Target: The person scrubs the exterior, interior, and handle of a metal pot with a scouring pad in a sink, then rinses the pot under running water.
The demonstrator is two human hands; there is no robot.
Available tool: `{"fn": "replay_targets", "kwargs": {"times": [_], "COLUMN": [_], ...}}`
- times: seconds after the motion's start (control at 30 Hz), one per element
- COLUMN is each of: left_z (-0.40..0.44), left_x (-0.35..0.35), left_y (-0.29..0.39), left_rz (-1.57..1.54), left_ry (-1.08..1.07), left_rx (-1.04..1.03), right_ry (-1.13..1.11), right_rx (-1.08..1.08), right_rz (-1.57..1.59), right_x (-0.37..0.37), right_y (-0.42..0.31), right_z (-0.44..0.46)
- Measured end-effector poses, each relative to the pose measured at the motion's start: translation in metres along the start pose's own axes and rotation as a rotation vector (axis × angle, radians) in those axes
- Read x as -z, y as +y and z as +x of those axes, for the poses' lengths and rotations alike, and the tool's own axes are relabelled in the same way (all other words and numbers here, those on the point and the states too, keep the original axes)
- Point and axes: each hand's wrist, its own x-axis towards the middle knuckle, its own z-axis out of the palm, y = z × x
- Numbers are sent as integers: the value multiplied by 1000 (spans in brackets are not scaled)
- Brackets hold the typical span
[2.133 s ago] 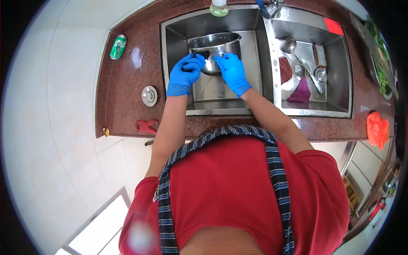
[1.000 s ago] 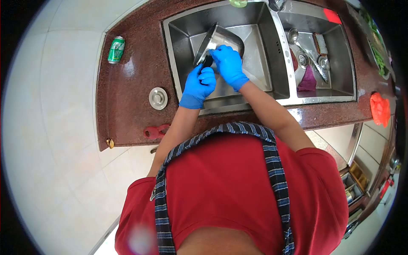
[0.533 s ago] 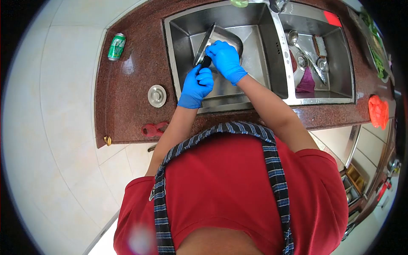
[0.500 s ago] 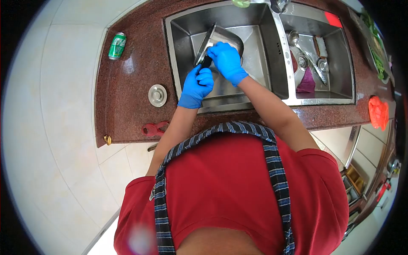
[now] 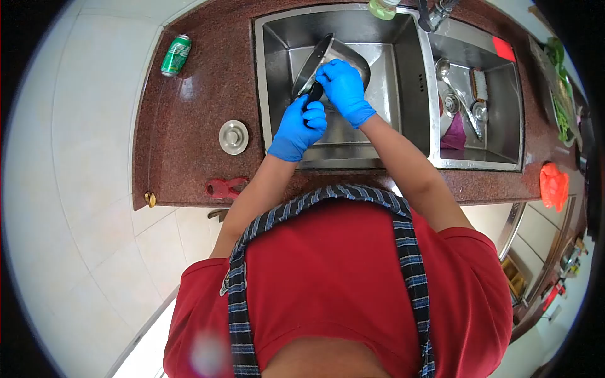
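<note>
A metal pan [image 5: 351, 58] is tipped on its side in the large left basin [image 5: 378, 135]. My left hand [image 5: 299, 129], in a blue glove, is wrapped round its black handle [image 5: 316, 92]. My right hand [image 5: 343, 88], gloved the same way, presses against the pan close to where the handle joins. Its fingers are bunched together, and whatever may be between them is hidden.
The right basin holds a ladle [image 5: 443, 67], a brush [image 5: 479, 84] and a purple cloth [image 5: 454, 133]. A faucet [image 5: 435, 16] and a soap bottle [image 5: 382, 9] stand behind. On the left counter are a green can [image 5: 176, 55], a drain strainer [image 5: 234, 137] and a red tool [image 5: 225, 188].
The camera view has shifted slightly, so the sink appears a little lower and farther right. Both hands stay at the pan and its handle, with only small shifts of the fingers.
</note>
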Motion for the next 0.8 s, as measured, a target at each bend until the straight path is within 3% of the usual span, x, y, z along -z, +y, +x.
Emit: {"fn": "replay_targets", "kwargs": {"times": [0.2,0.4,0.63,0.8], "left_z": [-1,0,-1,-1], "left_x": [5,7,8,20], "left_y": [0,1,-3,-5], "left_rz": [26,0,52,3], "left_ry": [23,-18,53,-14], "left_rx": [-23,-5,-58,-56], "right_ry": [13,32,-135,-79], "right_rx": [-51,47,-57,58], "right_rz": [-76,-85,-64,-186], "right_x": [-5,5,3,0], "right_y": [-7,3,-8,-7], "right_z": [-10,-23,11,-8]}}
